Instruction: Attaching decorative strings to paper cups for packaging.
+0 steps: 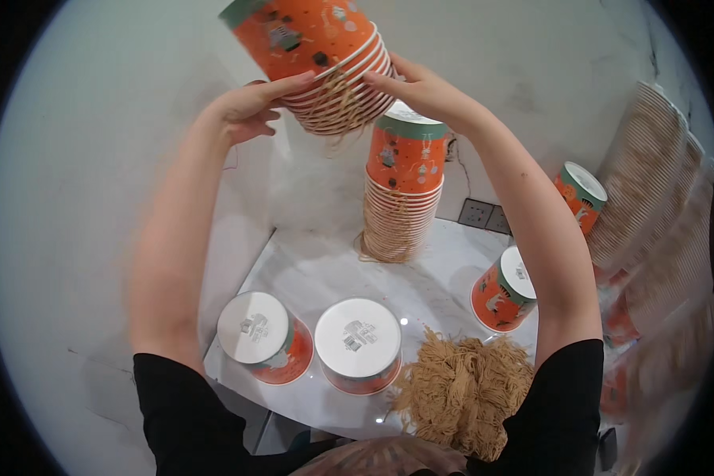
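Note:
Raised high in front of the wall, my left hand (250, 109) and my right hand (420, 89) grip a tilted stack of nested orange paper buckets (301, 44) near its white rims. My left thumb presses the near side while the other fingers curl partly out of sight. My right hand wraps the opposite side. Tan strings (337, 99) hang along the rims in my grip. Just below stands another tall stack of upside-down orange buckets (404, 163), with a green band, a white base on top and strings down its side.
Two upturned buckets (254, 327) (358, 337) stand at the table's near left. Another bucket (504, 289) sits by my right forearm, beyond a heap of tan strings (464, 393). Wrapped stacks (642, 174) lean at the right, beside one more bucket (585, 182). A socket (476, 213) is on the wall.

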Demonstrator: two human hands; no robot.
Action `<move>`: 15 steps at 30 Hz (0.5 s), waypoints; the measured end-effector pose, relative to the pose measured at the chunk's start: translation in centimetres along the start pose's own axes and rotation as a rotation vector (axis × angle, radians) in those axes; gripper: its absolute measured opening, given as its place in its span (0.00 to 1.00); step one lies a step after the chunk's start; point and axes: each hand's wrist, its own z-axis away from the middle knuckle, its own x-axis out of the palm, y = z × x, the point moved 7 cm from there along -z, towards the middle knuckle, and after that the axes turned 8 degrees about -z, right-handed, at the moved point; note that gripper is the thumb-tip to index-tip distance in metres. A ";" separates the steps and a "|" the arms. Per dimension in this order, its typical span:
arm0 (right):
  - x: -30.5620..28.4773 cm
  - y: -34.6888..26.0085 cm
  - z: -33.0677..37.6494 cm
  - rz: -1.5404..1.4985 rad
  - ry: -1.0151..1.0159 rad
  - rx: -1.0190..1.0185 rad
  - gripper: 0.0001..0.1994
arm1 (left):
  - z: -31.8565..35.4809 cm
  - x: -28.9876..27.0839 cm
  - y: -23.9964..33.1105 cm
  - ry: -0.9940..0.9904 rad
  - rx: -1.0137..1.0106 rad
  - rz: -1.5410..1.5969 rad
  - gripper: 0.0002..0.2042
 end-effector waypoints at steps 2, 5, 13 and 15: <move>-1.8 1.7 0.6 -0.053 0.026 0.019 0.34 | -2.1 2.6 1.3 -0.110 0.040 0.023 0.54; -4.1 3.7 2.2 -0.043 0.092 0.034 0.32 | -4.4 6.8 3.0 -0.207 0.156 0.347 0.32; -4.4 7.6 5.1 -0.158 0.241 0.092 0.30 | -7.6 9.8 2.8 -0.201 0.154 0.382 0.31; -4.6 7.8 5.2 -0.130 0.335 -0.022 0.30 | -7.9 9.8 2.6 -0.202 0.153 0.349 0.30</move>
